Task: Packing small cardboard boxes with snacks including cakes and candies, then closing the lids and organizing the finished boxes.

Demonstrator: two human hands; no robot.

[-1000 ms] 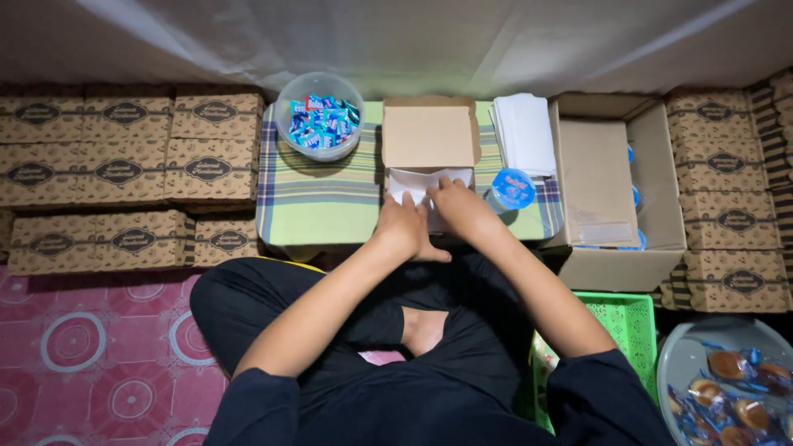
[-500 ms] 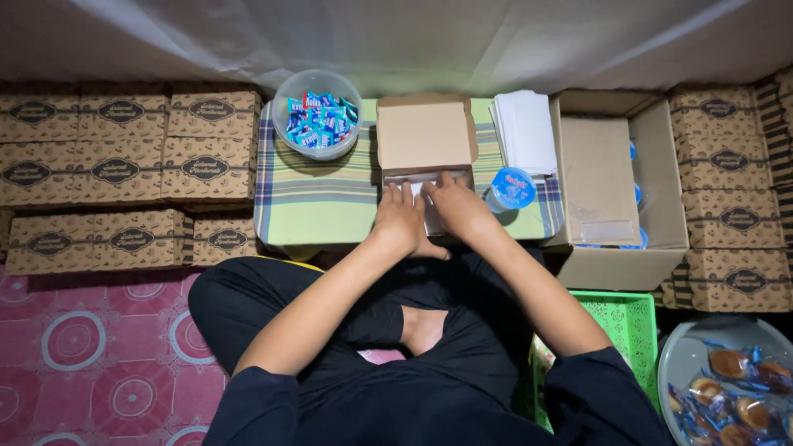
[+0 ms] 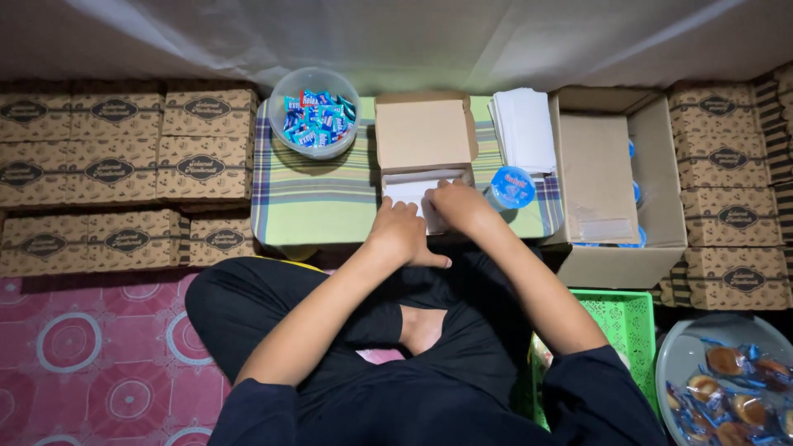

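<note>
Sitting cross-legged on the floor, the person has both hands at one small open box [image 3: 425,136] on the striped cloth [image 3: 322,198]. The left hand [image 3: 399,234] rests curled at the box's near edge. The right hand [image 3: 456,204] presses its fingers down on the white paper [image 3: 410,188] lying in the box. I cannot tell if either hand pinches anything.

The box looks only just begun: the lid stands open, the paper is in, and no snack is inside yet. Lots of closed boxes [image 3: 124,173] sit stacked on the left and right, too many to count.

I count one bowl of blue candies [image 3: 315,114], one stack of white papers [image 3: 524,130], one water cup [image 3: 512,187] by the right hand, one big carton [image 3: 615,186], one green basket [image 3: 629,326] and one tray of wrapped cakes [image 3: 727,384].
</note>
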